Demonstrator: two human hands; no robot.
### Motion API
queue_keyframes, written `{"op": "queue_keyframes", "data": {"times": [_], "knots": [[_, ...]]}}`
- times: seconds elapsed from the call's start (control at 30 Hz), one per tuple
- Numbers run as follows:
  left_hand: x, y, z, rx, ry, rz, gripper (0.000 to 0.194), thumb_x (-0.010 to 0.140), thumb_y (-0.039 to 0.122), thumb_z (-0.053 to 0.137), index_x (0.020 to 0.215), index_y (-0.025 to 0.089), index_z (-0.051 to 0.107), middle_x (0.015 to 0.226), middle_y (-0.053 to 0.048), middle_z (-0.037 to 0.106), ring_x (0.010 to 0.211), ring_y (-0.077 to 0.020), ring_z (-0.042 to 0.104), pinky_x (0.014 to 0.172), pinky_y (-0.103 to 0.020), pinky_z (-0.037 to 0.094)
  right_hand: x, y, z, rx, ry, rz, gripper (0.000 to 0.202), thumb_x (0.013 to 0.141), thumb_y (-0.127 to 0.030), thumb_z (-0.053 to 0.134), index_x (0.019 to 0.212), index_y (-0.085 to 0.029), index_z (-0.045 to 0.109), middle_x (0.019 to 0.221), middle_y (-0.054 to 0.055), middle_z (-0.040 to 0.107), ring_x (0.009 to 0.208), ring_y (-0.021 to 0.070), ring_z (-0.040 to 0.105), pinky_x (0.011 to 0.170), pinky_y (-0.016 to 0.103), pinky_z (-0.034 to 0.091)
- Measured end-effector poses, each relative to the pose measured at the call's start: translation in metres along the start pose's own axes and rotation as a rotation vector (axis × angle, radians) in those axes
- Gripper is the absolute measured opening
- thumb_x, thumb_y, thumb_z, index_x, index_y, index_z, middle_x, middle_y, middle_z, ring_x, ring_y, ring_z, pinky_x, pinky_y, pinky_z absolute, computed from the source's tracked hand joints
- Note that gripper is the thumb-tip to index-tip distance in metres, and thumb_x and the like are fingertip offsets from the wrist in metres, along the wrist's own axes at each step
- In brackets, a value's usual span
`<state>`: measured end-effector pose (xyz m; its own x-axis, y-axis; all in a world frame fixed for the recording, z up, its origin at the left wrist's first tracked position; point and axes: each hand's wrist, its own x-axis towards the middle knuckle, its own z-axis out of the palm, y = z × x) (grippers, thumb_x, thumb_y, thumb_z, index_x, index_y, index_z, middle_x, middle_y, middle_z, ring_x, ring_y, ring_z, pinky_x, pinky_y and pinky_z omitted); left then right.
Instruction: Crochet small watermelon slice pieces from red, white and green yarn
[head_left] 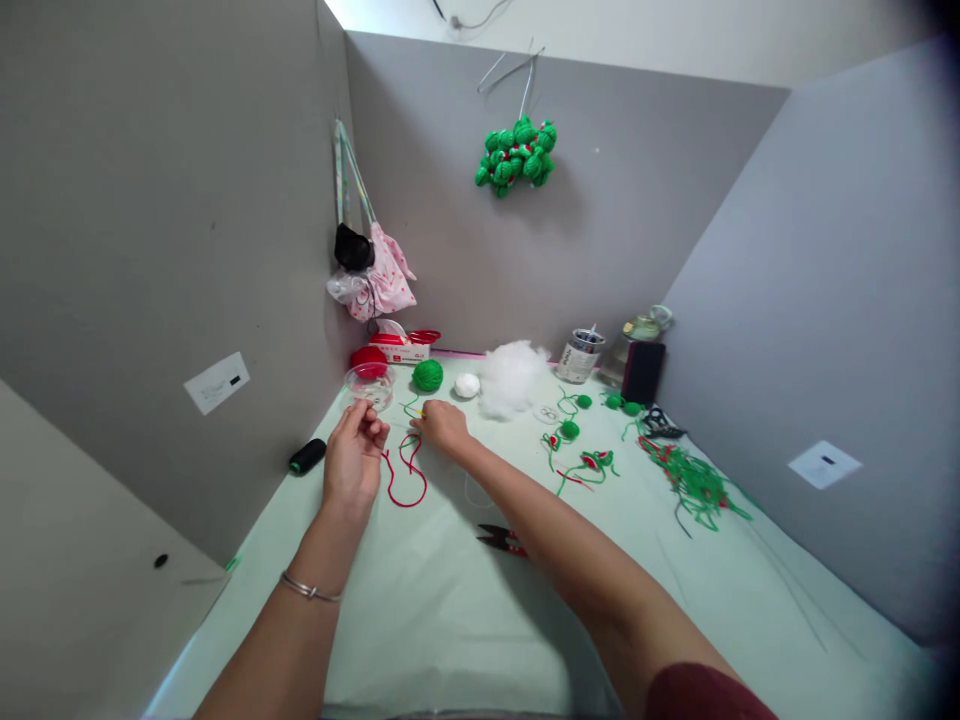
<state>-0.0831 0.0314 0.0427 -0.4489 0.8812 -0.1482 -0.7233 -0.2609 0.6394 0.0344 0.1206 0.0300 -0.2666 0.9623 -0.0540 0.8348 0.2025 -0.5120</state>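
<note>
My left hand (355,450) is raised palm up beside a clear plastic bowl (388,397), its fingers curled in and fingertips together. Whatever it may pinch is too small to make out. My right hand (442,430) reaches across the table, closed, with a small yellow bit showing at its fingertips; its kind cannot be told. Under and between the hands lies a looped red yarn strand (409,504), with a thin green strand near the right fingers. Behind them sit a green yarn ball (427,376), a white yarn ball (466,386) and a red yarn ball (370,361).
White stuffing (514,378) lies behind my right hand. Black-bladed thread snips (501,540) rest under my right forearm. Small green knitted pieces (598,460) and a tangle of yarn scraps (697,488) lie to the right. A black thread spool (307,457) is at left. Grey partitions enclose the table.
</note>
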Motion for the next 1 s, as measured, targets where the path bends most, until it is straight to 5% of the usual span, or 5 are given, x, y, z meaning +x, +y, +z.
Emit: {"op": "queue_keyframes", "data": {"times": [0.3, 0.4, 0.5, 0.77, 1.0], "knots": [[-0.013, -0.007, 0.007, 0.072, -0.156, -0.038, 0.016, 0.083, 0.022, 0.084, 0.084, 0.017, 0.069, 0.081, 0.004, 0.065, 0.057, -0.0040, 0.054, 0.062, -0.017, 0.053, -0.016, 0.020, -0.030, 0.465, -0.123, 0.053, 0.038, 0.099, -0.035, 0.068, 0.132, -0.018, 0.063, 0.135, 0.011, 0.065, 0.112, 0.0253, 0.069, 0.091, 0.045, 0.061], [-0.031, -0.021, 0.013, 0.139, -0.283, -0.107, 0.022, 0.076, 0.028, 0.090, 0.081, 0.018, 0.071, 0.087, 0.002, 0.069, 0.062, -0.0052, 0.056, 0.067, -0.018, 0.053, -0.052, 0.035, -0.053, 0.660, -0.109, 0.025, 0.024, 0.100, -0.034, 0.064, 0.116, -0.016, 0.066, 0.105, 0.005, 0.072, 0.076, 0.0143, 0.066, 0.067, 0.030, 0.058], [-0.056, -0.036, 0.018, 0.230, -0.429, -0.210, 0.023, 0.075, 0.033, 0.090, 0.078, 0.016, 0.075, 0.091, -0.004, 0.073, 0.087, -0.0147, 0.066, 0.086, -0.027, 0.054, -0.096, 0.049, -0.068, 0.838, -0.063, -0.001, 0.018, 0.090, -0.035, 0.068, 0.095, -0.018, 0.063, 0.067, -0.007, 0.057, 0.045, 0.0052, 0.034, 0.045, 0.021, 0.030], [-0.110, -0.054, 0.020, 0.341, -0.522, -0.346, 0.021, 0.081, 0.037, 0.086, 0.078, 0.018, 0.077, 0.097, -0.005, 0.075, 0.094, -0.0174, 0.062, 0.089, -0.028, 0.046, -0.194, 0.075, -0.071, 1.066, -0.046, 0.032, 0.028, 0.073, -0.039, 0.082, 0.079, -0.019, 0.064, 0.066, -0.004, 0.061, 0.049, 0.0057, 0.031, 0.045, 0.024, 0.020], [-0.134, -0.062, 0.014, 0.379, -0.467, -0.358, 0.020, 0.080, 0.038, 0.085, 0.080, 0.019, 0.077, 0.088, -0.003, 0.070, 0.077, -0.0142, 0.057, 0.080, -0.025, 0.048, -0.216, 0.095, -0.066, 1.164, 0.064, 0.100, 0.034, 0.072, -0.044, 0.087, 0.080, -0.020, 0.065, 0.053, -0.011, 0.039, 0.047, 0.0057, 0.027, 0.046, 0.023, 0.019]]}}
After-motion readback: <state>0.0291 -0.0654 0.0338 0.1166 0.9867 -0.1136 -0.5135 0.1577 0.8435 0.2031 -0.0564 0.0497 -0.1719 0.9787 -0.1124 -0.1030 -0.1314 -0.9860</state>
